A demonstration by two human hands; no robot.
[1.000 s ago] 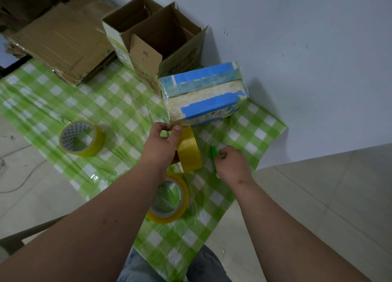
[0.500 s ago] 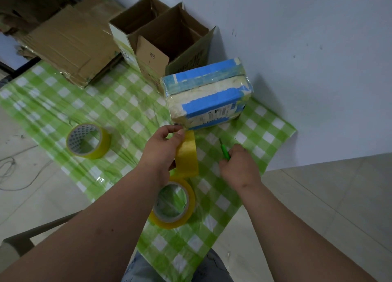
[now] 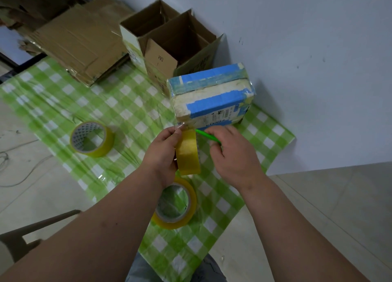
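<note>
Left hand (image 3: 162, 154) grips a yellow tape roll (image 3: 187, 154); right hand (image 3: 232, 156) holds a green tool (image 3: 206, 135). Open cardboard boxes (image 3: 161, 63) stand at twelve o'clock.

A pale bluish wall (image 3: 307, 37) rises behind the green-checked table (image 3: 53, 103). Light tiles cover the floor (image 3: 331, 209), where a thin cable (image 3: 23, 178) lies.
</note>
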